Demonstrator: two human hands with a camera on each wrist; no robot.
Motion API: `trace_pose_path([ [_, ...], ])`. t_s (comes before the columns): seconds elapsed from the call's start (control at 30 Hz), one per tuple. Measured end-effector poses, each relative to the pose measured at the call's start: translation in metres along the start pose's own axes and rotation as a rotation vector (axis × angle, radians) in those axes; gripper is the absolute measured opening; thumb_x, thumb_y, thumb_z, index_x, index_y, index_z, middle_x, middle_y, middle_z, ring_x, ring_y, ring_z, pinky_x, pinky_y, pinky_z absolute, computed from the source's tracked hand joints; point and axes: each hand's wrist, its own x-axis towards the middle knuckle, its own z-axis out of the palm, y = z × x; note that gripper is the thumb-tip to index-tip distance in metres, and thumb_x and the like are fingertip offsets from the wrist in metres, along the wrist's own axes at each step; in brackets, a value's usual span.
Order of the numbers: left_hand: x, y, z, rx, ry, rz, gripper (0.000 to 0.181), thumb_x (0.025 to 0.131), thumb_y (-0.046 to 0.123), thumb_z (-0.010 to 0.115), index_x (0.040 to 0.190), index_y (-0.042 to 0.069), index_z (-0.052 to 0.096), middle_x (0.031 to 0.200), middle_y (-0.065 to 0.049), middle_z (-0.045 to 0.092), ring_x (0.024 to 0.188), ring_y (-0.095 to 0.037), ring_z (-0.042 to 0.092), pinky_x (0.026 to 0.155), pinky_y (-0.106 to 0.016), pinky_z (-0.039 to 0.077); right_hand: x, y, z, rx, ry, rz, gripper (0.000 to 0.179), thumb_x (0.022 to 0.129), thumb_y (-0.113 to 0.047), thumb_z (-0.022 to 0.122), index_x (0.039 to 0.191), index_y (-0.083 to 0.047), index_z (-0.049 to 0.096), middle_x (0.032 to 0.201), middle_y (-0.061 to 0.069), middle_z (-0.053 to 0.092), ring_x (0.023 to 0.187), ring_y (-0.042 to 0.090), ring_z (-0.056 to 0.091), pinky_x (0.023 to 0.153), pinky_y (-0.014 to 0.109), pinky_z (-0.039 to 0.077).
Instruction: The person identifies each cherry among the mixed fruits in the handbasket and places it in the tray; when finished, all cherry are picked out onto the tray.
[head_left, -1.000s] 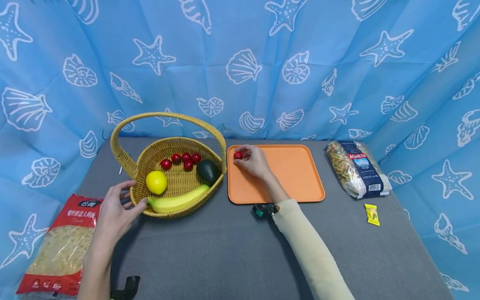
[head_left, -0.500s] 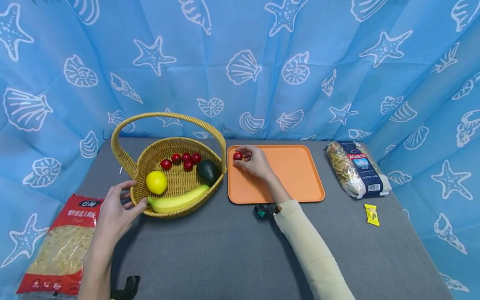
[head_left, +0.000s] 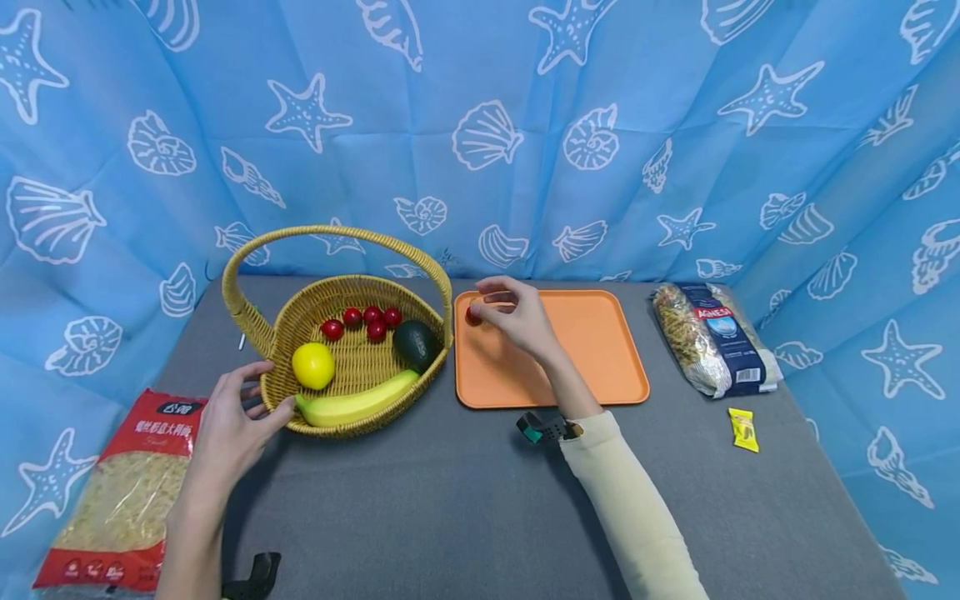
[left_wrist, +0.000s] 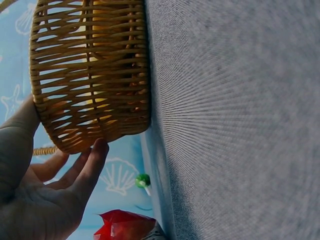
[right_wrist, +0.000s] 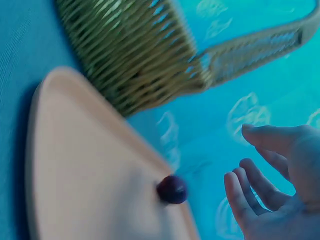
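Two arms come in over a grey cloth (head_left: 450,517), a black band (head_left: 258,575) at the left wrist and, at the right, another dark band (head_left: 540,428) just below a cream sleeve (head_left: 630,500). Beside the left forearm lies a red and clear bag (head_left: 123,492) of pale pasta, and well over on the right side lies a small yellow packet (head_left: 744,429).

The left hand (head_left: 236,417) grips the left end of a wicker basket (head_left: 345,289), its thumb at the rim and its fingers curled against the woven side. Inside, nearest first, a banana (head_left: 360,404) lies along the front wall; behind it sit a round yellow fruit (head_left: 313,365) to the left and a dark avocado (head_left: 415,346) to the right, the banana's tip close to the avocado. Five red cherries (head_left: 377,331) sit grouped towards the back.

Just right of the basket lies an orange tray (head_left: 600,342). Over its left part is the right hand (head_left: 521,317) – thumb and fingers parted, loose and free of the single cherry (right_wrist: 172,189), which rests on the tray in the far left corner, near the rim.

Beyond the tray's right edge lies a bag of mixed pasta (head_left: 716,337) with a dark blue label. A green lollipop (left_wrist: 143,180) on a white stick lies beyond the basket's left end – and behind everything hangs a blue curtain (head_left: 525,83) with white shells and starfish
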Motion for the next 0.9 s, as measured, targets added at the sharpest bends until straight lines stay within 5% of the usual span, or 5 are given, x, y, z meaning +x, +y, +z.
trace_pose_path([
  [0.3, 0.000, 0.000, 0.001, 0.010, -0.003, -0.015, 0.065, 0.098, 0.018, 0.078, 0.154, 0.001, 0.050, 0.147, -0.030, 0.049, 0.131, -0.052, 0.059, 0.103, -0.059, 0.058, -0.024, -0.046, -0.005, 0.157, -0.033, -0.131, 0.031, 0.100, -0.003, 0.074, 0.131, 0.002, 0.070, 0.128, 0.017, 0.072, 0.117, 0.031, 0.074, 0.099, 0.033, 0.069],
  [0.63, 0.001, 0.001, 0.002, -0.001, -0.001, -0.016, 0.064, 0.098, 0.018, 0.078, 0.154, 0.001, 0.051, 0.147, -0.030, 0.049, 0.130, -0.051, 0.059, 0.103, -0.059, 0.058, -0.049, -0.086, 0.002, 0.202, -0.184, -0.255, 0.027, 0.099, 0.003, 0.072, 0.126, 0.003, 0.071, 0.124, 0.026, 0.071, 0.108, 0.017, 0.072, 0.096, 0.028, 0.068],
  [0.9, 0.000, 0.001, 0.001, 0.001, 0.008, 0.000, 0.064, 0.098, 0.017, 0.079, 0.153, 0.000, 0.051, 0.148, -0.030, 0.050, 0.129, -0.051, 0.059, 0.103, -0.059, 0.057, -0.051, -0.104, 0.032, 0.263, -0.363, -0.258, 0.031, 0.099, 0.005, 0.070, 0.130, 0.005, 0.068, 0.127, 0.026, 0.069, 0.118, 0.044, 0.069, 0.102, 0.033, 0.067],
])
